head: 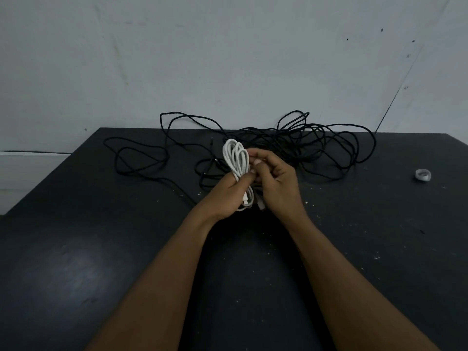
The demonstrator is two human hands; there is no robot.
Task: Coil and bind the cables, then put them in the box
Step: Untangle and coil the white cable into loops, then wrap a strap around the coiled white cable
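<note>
A white cable [236,158] is coiled into a long bundle held above the middle of the dark table [101,249]. My left hand [228,196] grips the bundle round its middle, with loops sticking up above the fist and a plug end hanging below. My right hand [273,181] is curled against the right side of the coil, its fingertips at the strands; a dark strip hangs below its palm. Behind the hands a long black cable [304,148] lies in a loose tangle across the back of the table. No box is in view.
A small grey-white roll of tape or strap [423,175] sits near the table's right edge. The table's back edge meets a pale wall [228,59]. White specks dot the tabletop near me.
</note>
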